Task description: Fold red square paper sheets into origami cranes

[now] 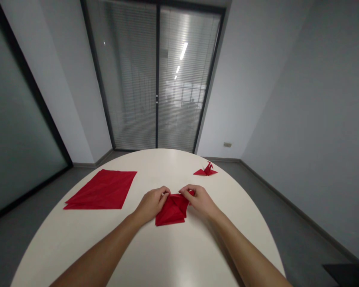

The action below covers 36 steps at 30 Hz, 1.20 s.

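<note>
A partly folded sheet of red origami paper [172,213] lies on the table in front of me, its layers creased and one flap raised at the right. My left hand [153,202] pinches its upper left edge between thumb and fingers. At the upper right, my right hand [199,198] grips a corner of the same paper, with a bit of red showing past the fingertips. The fingers hide parts of both upper corners.
A stack of flat red paper sheets [103,190] lies at the left of the round white table [155,161]. Toward the back right stands a finished red paper crane [208,170]. Beyond the table's far edge is a glass door with blinds [131,87].
</note>
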Available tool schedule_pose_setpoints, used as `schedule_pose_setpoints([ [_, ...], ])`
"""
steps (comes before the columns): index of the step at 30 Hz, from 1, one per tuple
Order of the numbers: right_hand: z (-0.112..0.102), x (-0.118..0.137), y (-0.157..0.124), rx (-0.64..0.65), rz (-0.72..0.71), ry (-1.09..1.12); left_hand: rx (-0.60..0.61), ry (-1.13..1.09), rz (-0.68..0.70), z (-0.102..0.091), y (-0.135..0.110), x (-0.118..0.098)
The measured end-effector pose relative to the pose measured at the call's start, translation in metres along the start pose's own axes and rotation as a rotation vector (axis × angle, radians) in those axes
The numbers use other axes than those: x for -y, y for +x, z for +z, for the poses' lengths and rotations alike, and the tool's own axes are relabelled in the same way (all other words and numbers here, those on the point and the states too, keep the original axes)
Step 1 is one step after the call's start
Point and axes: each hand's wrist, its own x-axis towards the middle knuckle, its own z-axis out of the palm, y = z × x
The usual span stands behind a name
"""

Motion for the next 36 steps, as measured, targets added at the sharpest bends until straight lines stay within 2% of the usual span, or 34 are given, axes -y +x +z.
schedule_pose_setpoints([
  [2, -0.006, 0.006, -0.004, 0.056, -0.095, -0.051, -0.005, -0.018, -0.010, 0.000, 0.000, 0.000],
  [5, -0.012, 0.010, -0.007, 0.093, -0.144, -0.098, -0.004, -0.057, -0.022, 0.000, 0.000, 0.000],
  [18, -0.014, 0.009, -0.005, 0.026, -0.157, -0.187, 0.015, -0.159, -0.006, -0.003, 0.000, 0.000],
  [26, -0.010, 0.005, -0.005, -0.054, -0.093, -0.270, 0.001, -0.111, -0.047, -0.001, 0.001, -0.002],
  [36, -0.007, 0.001, -0.004, 0.024, -0.142, -0.121, -0.027, -0.237, -0.113, 0.001, 0.004, -0.001],
])
